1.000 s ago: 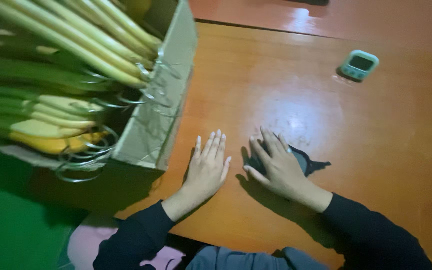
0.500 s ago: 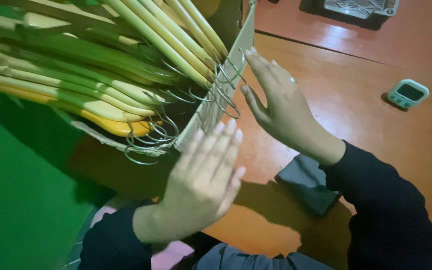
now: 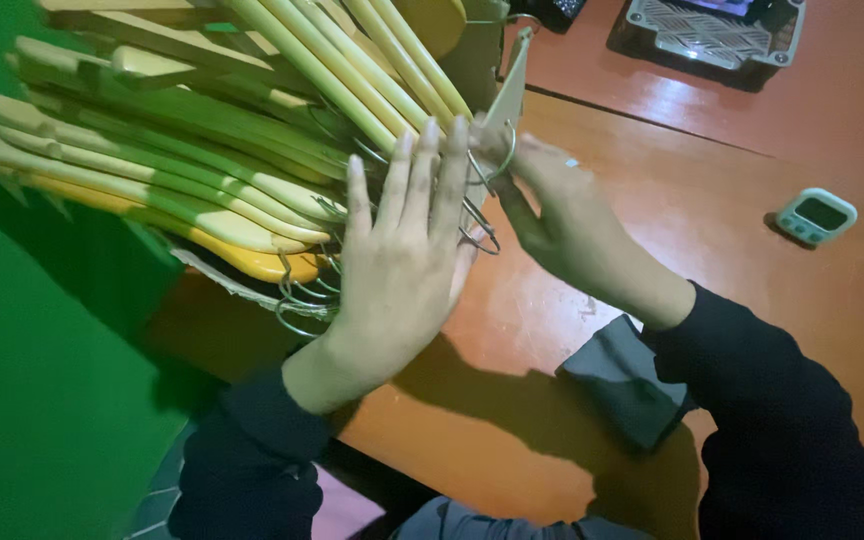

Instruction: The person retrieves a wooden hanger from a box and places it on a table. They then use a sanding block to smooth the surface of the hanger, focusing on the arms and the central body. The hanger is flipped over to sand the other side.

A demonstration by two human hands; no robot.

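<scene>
1. The cardboard box (image 3: 507, 85) of wooden hangers (image 3: 202, 190) fills the upper left of the frame, directly above and left of both hands, and the hangers' long axes run from the upper left down towards the centre, with their metal hooks (image 3: 302, 300) bunched at the near end.
2. The left hand (image 3: 397, 260) sits at the centre of the frame, flat and open with its fingers spread and pointing up; it presses against the hook end of the stack and the near face of the box and clasps nothing.
3. The right hand (image 3: 572, 225) lies just right of centre, its fingers curled at the box's upright flap and a wire hook beside it; whether it actually pinches the hook or only touches the flap cannot be told.
4. The left hand is the nearer to the hangers; the right is nearer the box edge.
5. The hangers look pale, yellow-green in this light, smooth, slim and tightly stacked, with one brighter yellow piece at the bottom.
6. The box rests on an orange-brown table (image 3: 752, 330); a dark grey cloth (image 3: 622, 375) lies at lower right, and a small pale timer (image 3: 816, 216) sits at far right.
</scene>
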